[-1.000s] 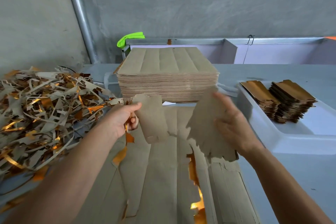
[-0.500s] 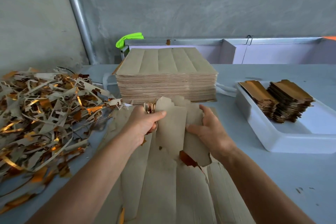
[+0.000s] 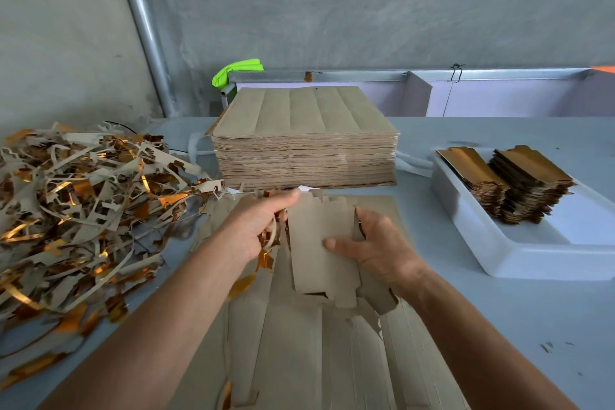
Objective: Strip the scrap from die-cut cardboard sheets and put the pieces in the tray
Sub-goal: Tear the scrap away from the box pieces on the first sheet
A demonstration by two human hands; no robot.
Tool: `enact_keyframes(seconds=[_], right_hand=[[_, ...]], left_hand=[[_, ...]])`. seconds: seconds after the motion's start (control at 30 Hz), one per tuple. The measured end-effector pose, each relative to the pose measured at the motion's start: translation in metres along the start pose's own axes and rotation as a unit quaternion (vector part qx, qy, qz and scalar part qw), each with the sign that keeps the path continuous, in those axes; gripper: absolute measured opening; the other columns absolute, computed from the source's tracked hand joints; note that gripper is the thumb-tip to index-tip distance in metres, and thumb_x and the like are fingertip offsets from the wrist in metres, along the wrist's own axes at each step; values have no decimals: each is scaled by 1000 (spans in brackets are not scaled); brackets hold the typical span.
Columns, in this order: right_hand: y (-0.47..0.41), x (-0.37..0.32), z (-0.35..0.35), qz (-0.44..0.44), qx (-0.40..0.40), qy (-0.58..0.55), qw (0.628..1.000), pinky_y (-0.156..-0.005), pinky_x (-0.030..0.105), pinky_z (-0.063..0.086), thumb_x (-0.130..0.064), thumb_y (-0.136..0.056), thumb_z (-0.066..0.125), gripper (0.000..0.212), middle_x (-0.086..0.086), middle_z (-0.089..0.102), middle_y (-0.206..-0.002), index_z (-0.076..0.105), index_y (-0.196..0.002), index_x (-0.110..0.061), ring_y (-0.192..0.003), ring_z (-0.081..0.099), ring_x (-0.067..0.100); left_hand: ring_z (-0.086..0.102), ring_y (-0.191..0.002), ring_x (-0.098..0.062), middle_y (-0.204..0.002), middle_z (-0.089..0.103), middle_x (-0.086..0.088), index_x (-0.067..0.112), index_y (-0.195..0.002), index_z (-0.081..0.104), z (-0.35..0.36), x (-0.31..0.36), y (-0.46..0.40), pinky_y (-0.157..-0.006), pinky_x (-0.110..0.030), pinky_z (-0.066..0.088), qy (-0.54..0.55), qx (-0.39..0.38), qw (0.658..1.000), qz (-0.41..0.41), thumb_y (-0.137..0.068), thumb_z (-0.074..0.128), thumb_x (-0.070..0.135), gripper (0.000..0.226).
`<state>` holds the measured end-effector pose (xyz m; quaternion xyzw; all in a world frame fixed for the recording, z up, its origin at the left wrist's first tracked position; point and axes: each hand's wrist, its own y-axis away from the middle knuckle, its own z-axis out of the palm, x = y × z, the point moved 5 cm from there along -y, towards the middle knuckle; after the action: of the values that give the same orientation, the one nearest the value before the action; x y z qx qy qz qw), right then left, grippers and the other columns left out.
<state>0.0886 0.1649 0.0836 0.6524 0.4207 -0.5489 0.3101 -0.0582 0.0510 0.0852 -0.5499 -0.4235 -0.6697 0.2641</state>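
L hand [image 3: 258, 226] grips scrap [image 3: 271, 238], R hand [image 3: 376, 245] pinches piece [image 3: 321, 243] over sheet [image 3: 299, 353]; tray [image 3: 492, 243] at 3 o'clock.

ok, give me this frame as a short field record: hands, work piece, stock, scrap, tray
left hand: grips thin scrap strips
right hand: holds loose die-cut pieces, thumb on top
sheet being stripped: flat on table, under both hands
uncut stack: behind the hands
scrap pile: far left on table
tray: white, right side, two stacks of finished pieces
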Motion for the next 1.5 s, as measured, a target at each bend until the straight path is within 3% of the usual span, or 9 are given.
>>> enact_keyframes(seconds=[0.37,0.6,0.77,0.87,1.0,1.17,1.3,1.37,1.5], right_hand=[[-6,24,-27,89,143,-218,961,-56,32,57,-4,-79,72,22,6,74,-83,62,-98,-10,-72,71,21],[-11,30,-74,91,364,-306,875,-62,31,51,-13,-82,72,20,1,67,-91,59,-97,-17,-78,64,16],[-20,19,-58,62,345,-324,879,-61,29,52,-15,-84,71,21,-3,68,-93,59,-101,-19,-80,65,13],[-24,13,-48,48,318,-365,874,-68,31,54,-11,-84,70,18,-7,69,-90,62,-98,-21,-79,65,10],[-18,12,-69,37,320,-371,871,-81,40,53,-7,-84,68,19,-7,70,-94,64,-95,-23,-85,65,12],[-14,14,-84,28,191,-436,879,-64,34,58,-8,-88,60,20,-1,74,-99,76,-92,-19,-86,71,14],[-11,19,-81,36,148,-387,909,-71,33,58,-6,-86,60,30,5,71,-109,65,-115,-8,-94,69,18],[-10,22,-79,38,156,-337,928,-72,33,56,-2,-83,62,39,6,70,-112,59,-122,-6,-95,68,19],[-5,25,-73,25,145,-294,944,-74,34,55,2,-79,63,41,8,71,-109,61,-118,-8,-96,67,22]], left_hand=[[49,-38,-8,-49,50,1,8,-81,51,-17,4,-3,-39,-18,44,323,-41,945,-5,-98,46,12,18],[28,-38,-5,-60,40,2,14,-72,50,-51,1,4,-34,-16,22,-1,68,990,123,-91,59,24,23],[54,-69,-3,-85,58,7,12,-98,56,10,-5,31,-58,-17,41,-193,-59,970,134,-61,74,57,62],[59,-77,0,-85,63,11,16,-92,61,31,-4,29,-66,-20,46,-283,-50,941,178,-63,78,52,48],[58,-66,-21,-65,57,3,12,-77,61,7,40,12,-60,-28,43,-375,147,868,291,-92,57,32,26],[59,-71,-30,-81,66,-14,9,-95,63,-30,111,10,-57,-33,39,-391,343,732,439,-93,58,27,19],[58,-94,-25,-109,64,-10,11,-115,56,-15,79,-21,-76,-30,45,-554,85,785,266,-78,74,39,50],[55,-107,-22,-122,58,-8,12,-124,52,-6,43,-22,-88,-30,47,-688,-78,711,125,-72,75,51,70],[56,-72,-13,-79,60,2,20,-75,62,8,26,-14,-62,-27,41,-676,-145,713,117,-83,51,67,49]])
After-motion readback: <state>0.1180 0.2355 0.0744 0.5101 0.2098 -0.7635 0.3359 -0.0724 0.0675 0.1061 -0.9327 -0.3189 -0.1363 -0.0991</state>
